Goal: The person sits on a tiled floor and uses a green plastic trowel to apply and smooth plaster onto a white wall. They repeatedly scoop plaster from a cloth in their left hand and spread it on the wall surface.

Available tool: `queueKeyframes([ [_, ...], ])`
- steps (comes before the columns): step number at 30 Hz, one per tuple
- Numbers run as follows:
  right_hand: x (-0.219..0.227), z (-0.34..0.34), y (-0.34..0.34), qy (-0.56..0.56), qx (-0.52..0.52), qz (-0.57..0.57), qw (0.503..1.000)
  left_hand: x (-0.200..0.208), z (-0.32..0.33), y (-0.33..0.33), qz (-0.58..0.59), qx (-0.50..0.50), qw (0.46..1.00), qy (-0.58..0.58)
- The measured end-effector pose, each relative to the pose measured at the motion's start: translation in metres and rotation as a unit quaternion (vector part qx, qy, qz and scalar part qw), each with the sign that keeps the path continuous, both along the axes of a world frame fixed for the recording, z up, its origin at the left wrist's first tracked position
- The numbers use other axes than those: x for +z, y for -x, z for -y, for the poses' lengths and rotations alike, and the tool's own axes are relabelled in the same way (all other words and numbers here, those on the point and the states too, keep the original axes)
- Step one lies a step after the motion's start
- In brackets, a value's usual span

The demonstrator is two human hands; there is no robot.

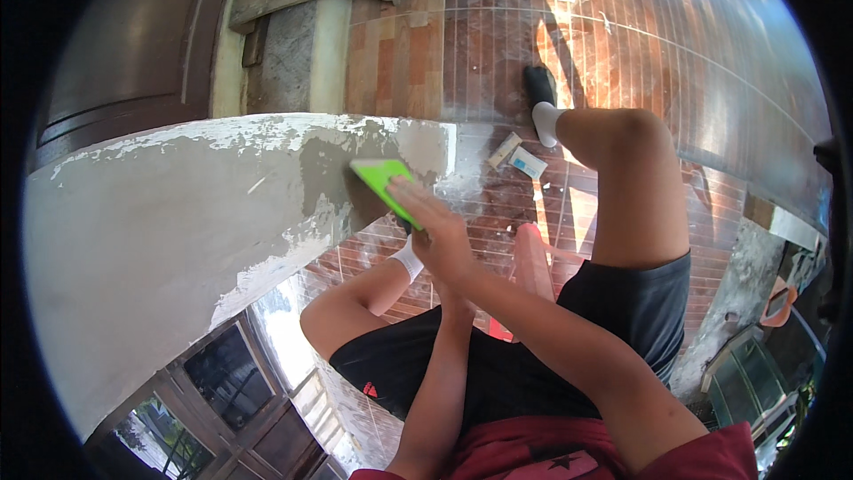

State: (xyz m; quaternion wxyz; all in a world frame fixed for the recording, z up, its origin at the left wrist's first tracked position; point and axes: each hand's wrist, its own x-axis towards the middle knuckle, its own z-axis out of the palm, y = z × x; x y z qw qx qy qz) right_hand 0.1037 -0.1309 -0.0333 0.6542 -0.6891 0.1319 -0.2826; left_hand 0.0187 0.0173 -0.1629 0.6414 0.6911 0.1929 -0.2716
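My right hand (440, 231) grips a bright green flat spreader (382, 180), its fingers stretched along the near side of the tool. The spreader lies against the end part of a grey low wall (169, 222), over a darker, wet-looking patch (324, 164). Ragged white patches run along the wall's upper and lower edges. Behind my right wrist, my left hand (451, 295) is mostly covered. Its fingers are hidden, so whether it touches the tool cannot be made out.
Two small packets, a tan one (505, 151) and a white and blue one (529, 164), lie on the reddish floor (480, 53) near my shoe (539, 85). A pink seat-like object (531, 258) stands between my legs. Dark wooden doors (133, 44) flank the wall.
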Motion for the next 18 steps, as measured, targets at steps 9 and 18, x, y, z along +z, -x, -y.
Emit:
queueKeyframes([
  [9,0.014,-0.009,-0.047,-0.044,0.005,-0.017,0.999,0.044,0.017,-0.010,0.113,-0.167,0.977,-0.074],
  [18,-0.002,0.011,-0.014,0.013,-0.058,-0.017,0.998,0.015,0.011,-0.002,0.059,-0.024,0.998,-0.003],
])
